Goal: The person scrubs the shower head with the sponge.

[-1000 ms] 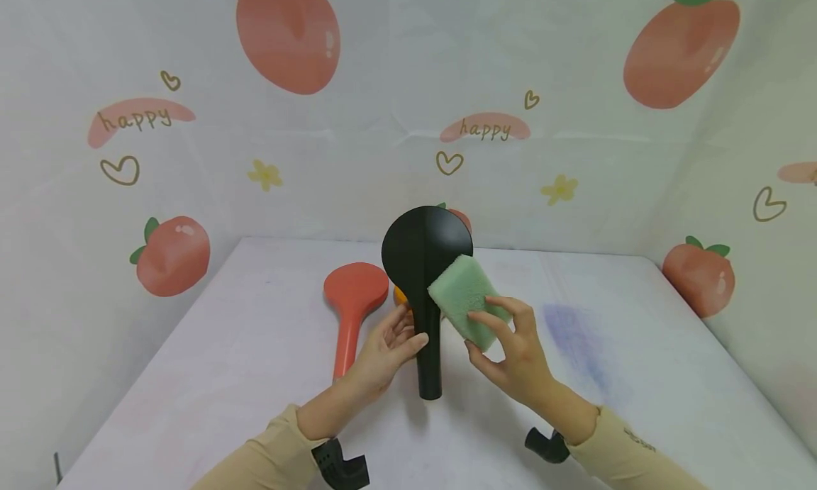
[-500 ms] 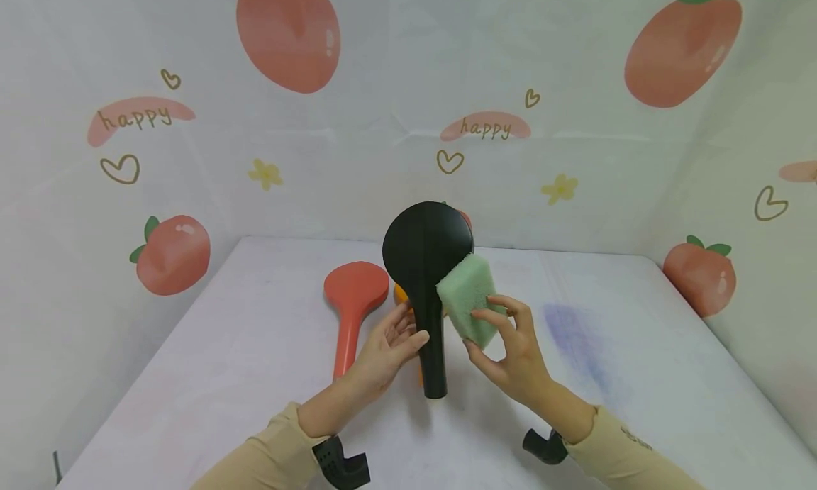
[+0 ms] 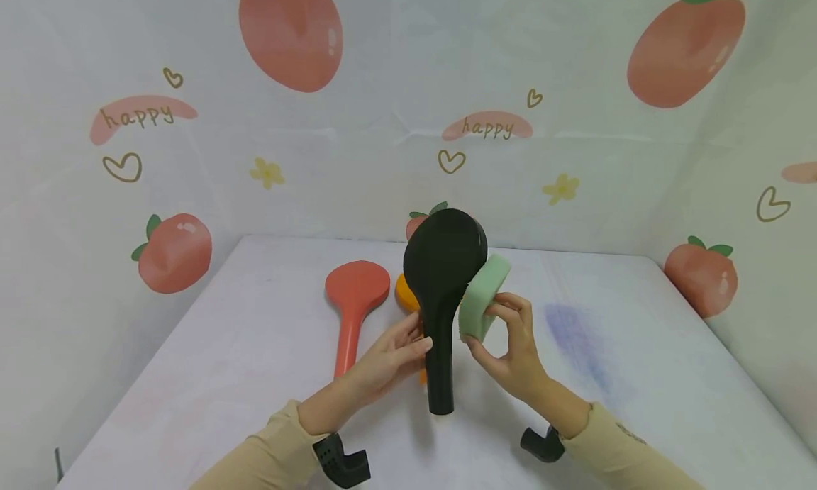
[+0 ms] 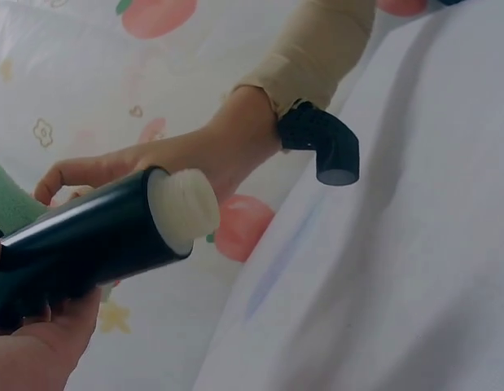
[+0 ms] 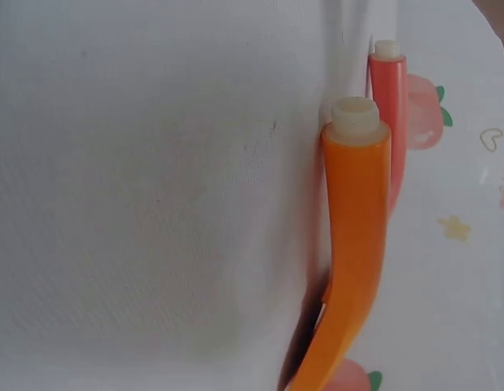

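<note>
In the head view my left hand [image 3: 392, 359] grips a black shower head [image 3: 442, 259] by its handle, head end up, over the table. Its white connector [image 4: 190, 208] pokes from the handle's end in the left wrist view. My right hand [image 3: 520, 352] pinches a light green sponge [image 3: 481, 295] between thumb and fingers. The sponge stands edge-on at the right side of the shower head's neck. Behind the left hand lies a red shower head [image 3: 355, 284]. An orange shower head [image 3: 406, 295] is mostly hidden behind the black one; its handle [image 5: 357, 220] shows in the right wrist view.
The white tabletop [image 3: 255, 348] carries a blue-purple smudge [image 3: 577, 344] on the right. A white cloth backdrop [image 3: 383, 71] printed with fruit, hearts and flowers encloses the back and sides. Black wrist mounts [image 3: 542, 445] hang below both sleeves.
The black shower head has turned and shifted slightly right, baring more of the orange one. The sponge has slid off its front to its right side and turned edge-on.
</note>
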A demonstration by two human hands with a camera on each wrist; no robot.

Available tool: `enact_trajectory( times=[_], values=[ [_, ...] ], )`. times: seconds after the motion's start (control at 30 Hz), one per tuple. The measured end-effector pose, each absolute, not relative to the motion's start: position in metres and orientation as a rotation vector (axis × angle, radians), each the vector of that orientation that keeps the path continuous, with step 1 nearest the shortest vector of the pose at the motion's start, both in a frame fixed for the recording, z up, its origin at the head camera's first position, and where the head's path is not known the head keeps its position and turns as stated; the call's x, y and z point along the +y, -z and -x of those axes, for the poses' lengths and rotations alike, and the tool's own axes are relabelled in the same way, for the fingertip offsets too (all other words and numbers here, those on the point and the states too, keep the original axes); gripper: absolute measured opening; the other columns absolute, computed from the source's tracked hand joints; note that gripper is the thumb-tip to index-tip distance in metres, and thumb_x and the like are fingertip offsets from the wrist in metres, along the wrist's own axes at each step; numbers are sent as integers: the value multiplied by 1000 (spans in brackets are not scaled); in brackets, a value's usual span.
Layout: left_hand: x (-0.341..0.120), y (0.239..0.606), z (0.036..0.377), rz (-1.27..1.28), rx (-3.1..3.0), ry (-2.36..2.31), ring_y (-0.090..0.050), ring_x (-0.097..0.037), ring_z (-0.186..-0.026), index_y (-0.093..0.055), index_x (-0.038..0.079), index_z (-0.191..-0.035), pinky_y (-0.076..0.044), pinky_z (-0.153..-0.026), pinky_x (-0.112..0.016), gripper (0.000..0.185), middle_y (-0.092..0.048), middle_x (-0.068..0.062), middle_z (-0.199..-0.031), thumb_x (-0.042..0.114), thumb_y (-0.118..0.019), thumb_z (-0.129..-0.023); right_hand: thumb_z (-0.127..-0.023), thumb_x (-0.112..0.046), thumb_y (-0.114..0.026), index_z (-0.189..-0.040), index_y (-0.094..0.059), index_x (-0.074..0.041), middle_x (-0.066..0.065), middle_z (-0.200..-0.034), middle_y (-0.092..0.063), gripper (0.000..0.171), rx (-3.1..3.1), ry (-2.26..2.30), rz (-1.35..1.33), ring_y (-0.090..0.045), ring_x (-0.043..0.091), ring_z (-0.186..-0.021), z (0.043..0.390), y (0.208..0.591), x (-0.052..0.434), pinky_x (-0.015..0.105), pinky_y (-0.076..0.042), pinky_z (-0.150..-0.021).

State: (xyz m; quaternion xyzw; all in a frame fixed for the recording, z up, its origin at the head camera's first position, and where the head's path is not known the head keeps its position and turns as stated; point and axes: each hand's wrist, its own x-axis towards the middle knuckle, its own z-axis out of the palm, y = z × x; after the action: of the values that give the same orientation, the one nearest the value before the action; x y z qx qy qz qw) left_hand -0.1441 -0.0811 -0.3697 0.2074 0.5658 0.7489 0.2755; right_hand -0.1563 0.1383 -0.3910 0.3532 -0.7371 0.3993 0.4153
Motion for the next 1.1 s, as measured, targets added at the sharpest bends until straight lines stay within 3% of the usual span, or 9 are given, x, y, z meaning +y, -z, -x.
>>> enact_trajectory(
  times=[0.13,0.23,0.3,0.37,0.53,0.7,0.87,1.1],
  values=[
    [-78,368,143,-567,1546,-1960,-45,-20,-124,-17,12,-149,-40,-108,-38,56,-26,-14,-152,17,-43,-99,-90,-31,-59,-106,-47,8,31,-110,-39,44,-1819,-1010,-970,-39,19,-114,158,391,137,19,-33,-98],
    [-76,368,143,-522,1616,-1905,-54,-27,-117,-23,12,-146,-43,-105,-39,53,-41,-20,-137,20,-45,-98,-90,-30,-59,-105,-48,6,30,-111,-39,40,-1817,-982,-1012,-40,22,-114,158,390,136,18,-35,-98],
    [-74,369,143,-476,1667,-1875,-57,-32,-113,-28,12,-143,-45,-103,-39,52,-47,-20,-126,21,-49,-97,-90,-30,-58,-104,-49,5,29,-113,-39,39,-1819,-955,-1028,-41,24,-112,158,390,135,17,-37,-98],
    [-72,371,142,-450,1736,-1837,-55,-29,-114,-30,13,-143,-45,-103,-41,55,-50,-15,-128,24,-53,-95,-91,-32,-57,-103,-50,4,29,-114,-39,38,-1824,-925,-1027,-43,25,-110,157,389,135,17,-39,-95],
    [-71,374,141,-445,1815,-1755,-53,-19,-111,-35,7,-141,-44,-104,-42,63,-48,-13,-137,35,-59,-90,-91,-33,-55,-102,-54,1,28,-113,-44,36,-1839,-878,-1027,-45,29,-107,156,388,135,21,-41,-90],
    [-73,379,144,-443,1785,-1764,-59,-21,-103,-37,4,-138,-48,-99,-38,62,-48,-20,-132,34,-61,-90,-92,-33,-55,-102,-57,-2,26,-112,-47,33,-1835,-820,-1042,-47,30,-105,156,386,134,15,-40,-98],
    [-73,379,145,-424,1731,-1816,-55,-29,-116,-29,3,-144,-47,-101,-38,66,-43,-20,-140,31,-59,-92,-92,-32,-55,-103,-60,-3,26,-113,-49,31,-1832,-798,-1054,-47,31,-107,157,383,133,14,-36,-103],
    [-72,382,144,-478,1632,-1868,-56,-19,-116,-20,5,-146,-45,-104,-38,65,-41,-17,-141,26,-54,-95,-93,-30,-54,-111,-62,-5,22,-120,-52,32,-1840,-744,-1097,-46,33,-112,161,382,131,22,-31,-110]
  ],
)
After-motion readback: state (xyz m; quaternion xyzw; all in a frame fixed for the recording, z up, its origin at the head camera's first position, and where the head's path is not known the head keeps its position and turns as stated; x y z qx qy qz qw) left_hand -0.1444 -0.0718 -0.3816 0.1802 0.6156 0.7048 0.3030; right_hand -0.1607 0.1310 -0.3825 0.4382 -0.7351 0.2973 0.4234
